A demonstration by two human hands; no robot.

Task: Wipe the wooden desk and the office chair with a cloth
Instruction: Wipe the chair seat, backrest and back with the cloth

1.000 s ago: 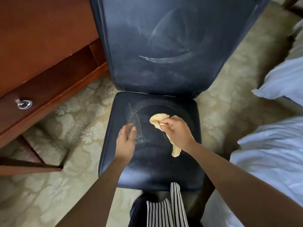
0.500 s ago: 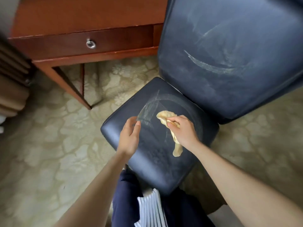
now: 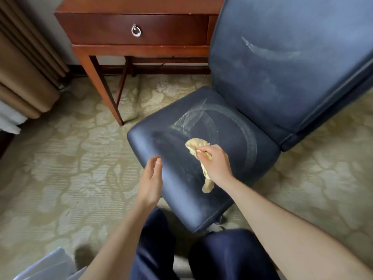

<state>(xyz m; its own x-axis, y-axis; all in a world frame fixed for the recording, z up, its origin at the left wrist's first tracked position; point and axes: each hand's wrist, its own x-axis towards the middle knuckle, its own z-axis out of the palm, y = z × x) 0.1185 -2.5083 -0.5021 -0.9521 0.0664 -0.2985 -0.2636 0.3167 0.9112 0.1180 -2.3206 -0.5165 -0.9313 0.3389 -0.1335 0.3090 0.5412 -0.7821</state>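
A dark blue leather office chair (image 3: 228,126) fills the middle and right, its seat and backrest streaked with pale wipe marks. My right hand (image 3: 217,163) grips a crumpled yellow cloth (image 3: 196,144) pressed on the middle of the seat, with one end of the cloth trailing toward me. My left hand (image 3: 151,178) hovers at the seat's left front edge, fingers loosely apart and holding nothing. The reddish wooden desk (image 3: 141,37) stands behind and left of the chair, its drawer shut with a metal ring pull (image 3: 136,30).
Beige floral carpet (image 3: 70,158) covers the floor all round. Tan curtains (image 3: 26,63) hang at the far left. The desk's slim legs (image 3: 103,87) come down just left of the seat. My dark blue trouser legs (image 3: 222,257) are at the bottom; something pale lies at the bottom left corner.
The view has swung left, bringing the desk front and curtains in and turning the chair diagonal. My right hand stays on the seat with the cloth; my left hand has drawn to the seat's edge.
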